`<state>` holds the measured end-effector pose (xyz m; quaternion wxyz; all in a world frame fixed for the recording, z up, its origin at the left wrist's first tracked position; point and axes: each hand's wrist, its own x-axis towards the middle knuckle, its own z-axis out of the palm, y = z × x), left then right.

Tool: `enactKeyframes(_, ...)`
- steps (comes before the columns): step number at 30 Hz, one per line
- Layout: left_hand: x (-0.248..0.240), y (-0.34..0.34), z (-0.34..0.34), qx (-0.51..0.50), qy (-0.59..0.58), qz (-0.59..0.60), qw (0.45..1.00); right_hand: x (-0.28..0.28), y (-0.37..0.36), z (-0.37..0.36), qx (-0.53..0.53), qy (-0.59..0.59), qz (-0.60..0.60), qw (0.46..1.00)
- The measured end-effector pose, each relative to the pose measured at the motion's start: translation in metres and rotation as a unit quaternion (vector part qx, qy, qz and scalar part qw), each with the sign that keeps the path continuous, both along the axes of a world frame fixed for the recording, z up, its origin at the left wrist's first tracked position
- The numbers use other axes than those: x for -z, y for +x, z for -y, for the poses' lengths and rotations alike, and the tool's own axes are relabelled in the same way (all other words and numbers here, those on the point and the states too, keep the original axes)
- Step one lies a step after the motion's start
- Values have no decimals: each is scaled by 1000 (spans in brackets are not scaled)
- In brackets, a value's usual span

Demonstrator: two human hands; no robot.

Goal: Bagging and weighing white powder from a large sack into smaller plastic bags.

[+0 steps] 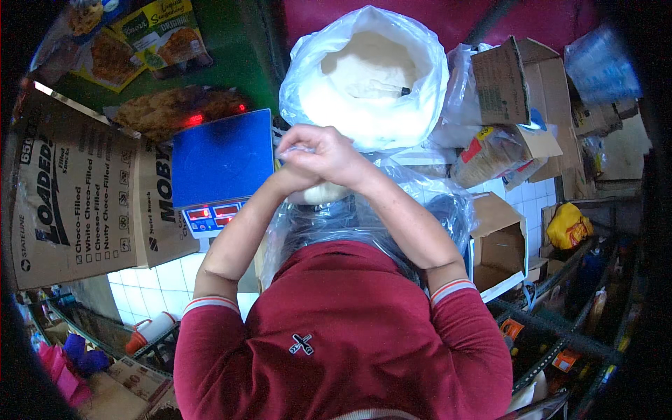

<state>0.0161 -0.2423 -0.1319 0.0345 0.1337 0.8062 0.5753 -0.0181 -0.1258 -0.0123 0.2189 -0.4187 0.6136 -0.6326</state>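
Observation:
In front of my chest my hands cross, my right hand [323, 150] lying over my left hand [297, 180]. The fingers of the right hand are bent and closed around what looks like the clear, twisted top of a plastic bag. Just below them bulges the bag's rounded, whitish body [320, 194]. The right hand covers the left one's fingers, so their grip does not show. Beyond the hands stands a large open plastic sack [301, 91] of white powder [371, 66]. Left of the hands is a digital scale with a blue platform [222, 157] and lit red digits.
A big printed carton [84, 189] stands at the left. Clear plastic bags [448, 203] lie around my waist. To the right are opened cardboard boxes [500, 87], a bag of brown goods [490, 157] and a small open carton [498, 241]. Seasoning packets [164, 35] show at the upper left.

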Motion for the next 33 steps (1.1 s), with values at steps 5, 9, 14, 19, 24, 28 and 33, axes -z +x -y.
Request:
enactKeyframes(5,-7,5,-4,-26,-1,-44,999,4,10,10,-103,86,-51,990)
enactKeyframes(9,-21,10,-6,-42,-3,-80,996,13,5,9,-102,58,-61,991)
enactKeyframes(14,-41,11,-2,-79,-29,-75,994,21,-27,-26,79,-31,113,990)
enactKeyframes(19,-33,5,-1,-53,-30,12,998,39,-35,-85,170,31,-19,985)
enactKeyframes(24,-41,1,-8,-18,-62,-17,998,47,-16,-42,182,113,-231,949)
enactKeyframes(28,18,5,-1,-23,-84,-67,994,45,-25,-8,35,143,-339,929)
enactKeyframes(33,13,9,-1,-64,-77,-72,992,48,-4,5,18,109,-355,928)
